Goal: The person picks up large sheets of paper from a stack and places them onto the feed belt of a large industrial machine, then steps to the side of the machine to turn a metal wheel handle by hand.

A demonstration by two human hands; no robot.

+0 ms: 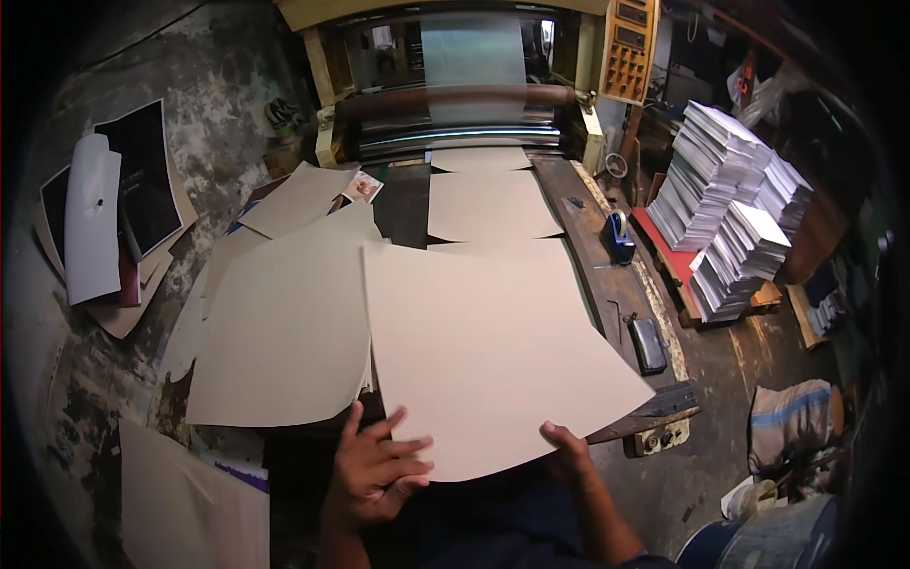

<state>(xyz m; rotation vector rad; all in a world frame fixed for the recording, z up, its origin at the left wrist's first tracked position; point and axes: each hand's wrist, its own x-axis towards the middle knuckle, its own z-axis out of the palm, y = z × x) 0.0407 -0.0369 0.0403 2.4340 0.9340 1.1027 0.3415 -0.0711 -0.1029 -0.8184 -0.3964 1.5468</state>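
Matt paper (pixel 502 351); seemingly metal roller (pixel 393 149)

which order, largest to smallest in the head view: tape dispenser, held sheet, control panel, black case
1. Held sheet
2. Control panel
3. Tape dispenser and black case: too alike to rank

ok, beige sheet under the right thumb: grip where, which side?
I'd pinch the beige sheet by its near edge, toward both ends, from the body side, thumb-on-top. It's thin and wide, and that edge appears to overhang the table, leaving room underneath.
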